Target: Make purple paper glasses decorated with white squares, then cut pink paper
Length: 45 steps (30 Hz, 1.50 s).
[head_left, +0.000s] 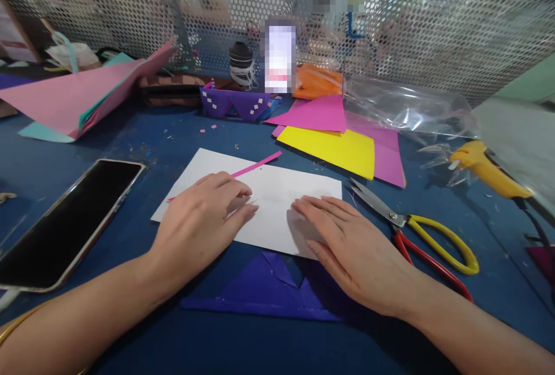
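A white sheet of paper (277, 190) lies on the blue table (182, 138) in front of me. My left hand (202, 222) rests on its near left part, fingers curled and pinching at the paper surface. My right hand (347, 248) lies flat, palm down, on the sheet's near right corner. A thin pink paper strip (258, 165) crosses the sheet's upper left and runs under my left fingers. A folded purple paper piece (269, 288) sits just below the sheet, between my wrists.
Scissors (416, 230) with yellow and red handles lie to the right. A yellow glue gun (485, 170) is beyond them. A phone (65, 219) lies at left. Yellow (333, 149) and magenta (316, 115) sheets, purple paper glasses (234, 103), pink paper (73, 97) and a plastic bag (407, 109) sit farther back.
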Tool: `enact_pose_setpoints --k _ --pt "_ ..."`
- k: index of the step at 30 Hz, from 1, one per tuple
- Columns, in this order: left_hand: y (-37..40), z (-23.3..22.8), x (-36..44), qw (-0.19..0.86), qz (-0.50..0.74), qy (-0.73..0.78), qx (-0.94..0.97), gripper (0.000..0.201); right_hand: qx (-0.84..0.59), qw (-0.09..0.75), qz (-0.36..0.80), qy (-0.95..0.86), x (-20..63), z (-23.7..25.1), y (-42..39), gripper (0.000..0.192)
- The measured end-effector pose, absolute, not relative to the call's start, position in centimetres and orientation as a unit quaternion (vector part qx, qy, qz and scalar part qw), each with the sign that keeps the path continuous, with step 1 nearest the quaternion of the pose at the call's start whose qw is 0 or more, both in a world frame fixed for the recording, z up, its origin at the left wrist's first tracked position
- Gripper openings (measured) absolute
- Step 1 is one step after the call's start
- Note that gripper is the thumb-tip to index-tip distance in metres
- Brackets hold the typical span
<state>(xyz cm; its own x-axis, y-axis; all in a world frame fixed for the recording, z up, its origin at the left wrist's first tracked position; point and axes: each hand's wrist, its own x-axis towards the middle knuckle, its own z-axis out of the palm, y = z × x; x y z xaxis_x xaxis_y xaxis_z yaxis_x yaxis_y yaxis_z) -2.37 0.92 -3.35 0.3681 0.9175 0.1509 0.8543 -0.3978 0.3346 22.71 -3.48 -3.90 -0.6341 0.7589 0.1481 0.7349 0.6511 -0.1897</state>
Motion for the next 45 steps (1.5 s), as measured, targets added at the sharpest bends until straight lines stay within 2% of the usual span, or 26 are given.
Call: enact_pose_setpoints --k 7,10,14,18,21,24,30,34,38,40,43,45 --pt "1.5 -3.3 -1.8 0.155 0.146 0.568 0.795 0.016 -0.458 0.182 -0.034 -0.869 24.0 -2.1 -3.4 0.037" --pt "1.7 -3.5 -1.9 0.163 0.149 0.567 0.794 0.017 -0.527 0.187 -0.074 -0.826 26.1 -1.2 -4.2 0.034" --pt "1.6 -3.5 -2.0 0.154 0.157 0.556 0.801 0.019 -0.642 0.097 -0.124 -0.751 30.2 -1.2 -6.8 0.038" --pt "1.4 -2.8 -1.8 0.178 0.163 0.571 0.785 0.018 -0.666 0.003 -0.102 -0.739 33.8 -2.2 -9.5 0.039" --pt "1.3 -2.3 -1.5 0.27 0.205 0.58 0.74 0.016 -0.66 -0.018 -0.08 -0.747 34.9 -3.3 -10.1 0.046" --pt "1.4 -2.1 -0.9 0.391 0.253 0.57 0.677 0.025 -0.657 -0.03 -0.089 -0.748 35.1 -4.1 -9.4 0.052" --pt "1.2 -1.7 0.5 0.552 0.236 0.558 0.573 0.021 -0.67 -0.039 -0.071 -0.738 35.3 -4.7 -8.0 0.06" --pt "1.5 -1.5 1.5 0.595 0.231 0.564 0.524 0.019 -0.668 -0.005 -0.046 -0.742 36.1 -5.0 -8.8 0.061" --pt "2.1 -2.2 2.1 0.634 0.266 0.556 0.467 0.019 -0.674 0.103 0.001 -0.731 36.6 -4.9 -10.0 0.065" --pt "2.3 -2.7 2.2 0.647 0.276 0.552 0.447 0.021 -0.669 0.163 0.072 -0.721 35.9 -4.4 -10.0 0.063" --pt "2.5 -3.2 2.1 0.659 0.281 0.547 0.434 0.023 -0.632 0.263 0.243 -0.687 33.1 -3.1 -8.6 0.062" --pt "2.4 -3.3 2.0 0.66 0.287 0.542 0.434 0.024 -0.615 0.281 0.319 -0.664 30.5 -2.4 -6.9 0.057"
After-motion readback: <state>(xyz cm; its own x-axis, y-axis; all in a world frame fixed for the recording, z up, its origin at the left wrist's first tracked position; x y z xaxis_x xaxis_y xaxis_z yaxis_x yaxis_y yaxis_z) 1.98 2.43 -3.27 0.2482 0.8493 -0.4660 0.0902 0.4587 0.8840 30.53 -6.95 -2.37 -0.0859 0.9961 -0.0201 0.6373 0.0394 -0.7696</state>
